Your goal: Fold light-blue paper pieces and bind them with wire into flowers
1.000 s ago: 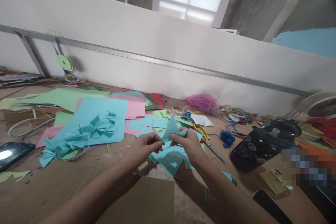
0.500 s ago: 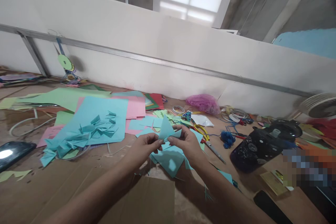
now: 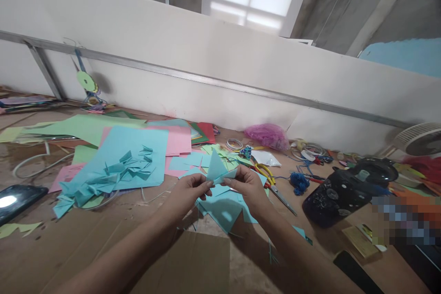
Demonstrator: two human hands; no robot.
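Observation:
A small folded blue paper (image 3: 215, 167) is held up between both hands near the middle, one triangular point upward. My left hand (image 3: 193, 188) pinches its lower left corner between thumb and fingers. On the other side, my right hand (image 3: 247, 184) grips the right part of the fold, thumb toward the centre. Beneath the hands lie flat blue paper pieces (image 3: 224, 209). To the left, several folded blue paper shapes (image 3: 119, 170) rest in a row on a large blue sheet (image 3: 138, 140).
Yellow-handled scissors (image 3: 282, 198) and blue yarn (image 3: 299, 183) lie right of my hands. A dark bottle (image 3: 336, 195) and fan (image 3: 422, 138) stand farther right. A phone (image 3: 20, 202) is at far left. Cardboard (image 3: 193, 266) lies in front.
The right side of the held paper has tilted slightly, and my right fingers have shifted a little along it. My left hand has barely moved.

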